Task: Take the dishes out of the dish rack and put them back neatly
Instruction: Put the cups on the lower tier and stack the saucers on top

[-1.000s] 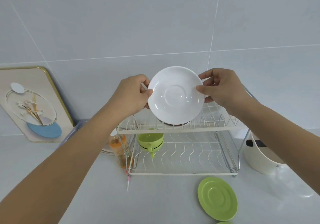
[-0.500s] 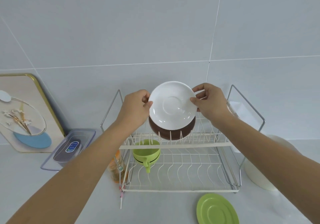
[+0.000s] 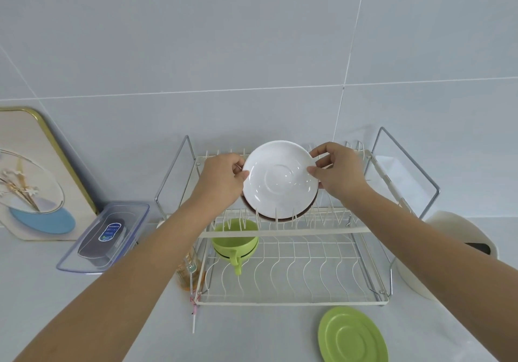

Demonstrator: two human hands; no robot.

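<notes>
Pale grey wall tiles and a matching counter (image 3: 117, 319) are seen from the head camera, with a two-tier wire dish rack (image 3: 283, 233) set against the wall. A white saucer (image 3: 280, 182) is held upright over the upper tier, its lower edge among the prongs, just in front of a brown dish (image 3: 304, 213). It is pinched at opposite rims by the left hand (image 3: 221, 182) and right hand (image 3: 340, 174), probably so it can be steadied into a slot. A green cup (image 3: 235, 245) sits on the lower tier; a green saucer (image 3: 351, 336) lies on the counter, apparently awaiting its turn.
</notes>
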